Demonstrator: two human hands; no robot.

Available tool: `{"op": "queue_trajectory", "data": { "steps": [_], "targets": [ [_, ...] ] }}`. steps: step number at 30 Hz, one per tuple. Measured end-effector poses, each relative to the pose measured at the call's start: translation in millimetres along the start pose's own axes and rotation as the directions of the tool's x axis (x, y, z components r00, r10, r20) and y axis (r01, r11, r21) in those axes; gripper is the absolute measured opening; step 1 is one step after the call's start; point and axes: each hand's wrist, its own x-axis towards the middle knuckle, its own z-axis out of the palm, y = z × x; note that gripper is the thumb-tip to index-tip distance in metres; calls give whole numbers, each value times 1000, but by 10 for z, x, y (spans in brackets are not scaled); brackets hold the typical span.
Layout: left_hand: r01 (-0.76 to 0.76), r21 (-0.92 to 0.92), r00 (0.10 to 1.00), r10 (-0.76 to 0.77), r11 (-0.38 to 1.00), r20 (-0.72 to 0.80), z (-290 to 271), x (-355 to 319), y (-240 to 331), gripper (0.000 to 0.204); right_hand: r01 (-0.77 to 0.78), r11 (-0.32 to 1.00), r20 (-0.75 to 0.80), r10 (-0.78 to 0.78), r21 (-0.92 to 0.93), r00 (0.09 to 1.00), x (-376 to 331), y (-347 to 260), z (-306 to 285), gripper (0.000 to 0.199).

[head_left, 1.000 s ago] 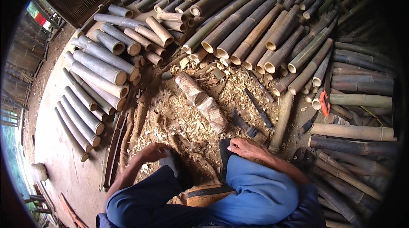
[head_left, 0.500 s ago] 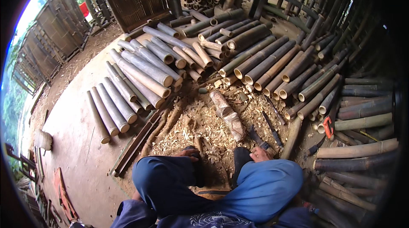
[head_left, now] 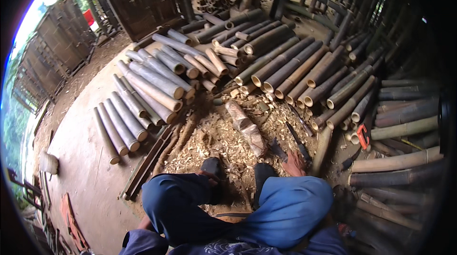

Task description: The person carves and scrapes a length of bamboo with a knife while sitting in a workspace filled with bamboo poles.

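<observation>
My right hand [head_left: 295, 164] reaches past my right knee to the ground, its fingers stretched over the spot where the handle of a short dark-bladed knife [head_left: 277, 148] lies. The hand covers that handle. Close beside it rests a second, longer dark blade [head_left: 296, 137]. My left hand [head_left: 206, 176] sits by my left foot, mostly hidden behind my knee, so its fingers do not show clearly. Ahead of my feet a brown notched log [head_left: 245, 127] lies on wood chips [head_left: 195, 143].
Cut bamboo tubes [head_left: 157, 79] lie in rows ahead, with more bamboo poles [head_left: 397, 160] stacked at the right. A red-orange tool [head_left: 363, 137] leans by that stack. Dark metal rails [head_left: 148, 162] edge the chip-covered ground on the left. A bamboo wall [head_left: 135, 2] stands behind.
My right hand has moved forward from beside my knee onto the short knife's handle. The whole view has shifted slightly; the log and blades lie as before.
</observation>
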Motion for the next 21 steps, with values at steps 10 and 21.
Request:
{"op": "queue_trajectory", "data": {
  "steps": [10, 21],
  "targets": [
    [158, -74, 974, -143, 985, 178, -37, 590, 22, 41, 183, 978, -29, -187, -103, 982, 210, 430, 347, 70],
    [309, -64, 933, -289, 949, 215, -243, 677, 118, 41, -130, 989, 287, 144, -65, 947, -411, 253, 310, 67]
  ]
}}
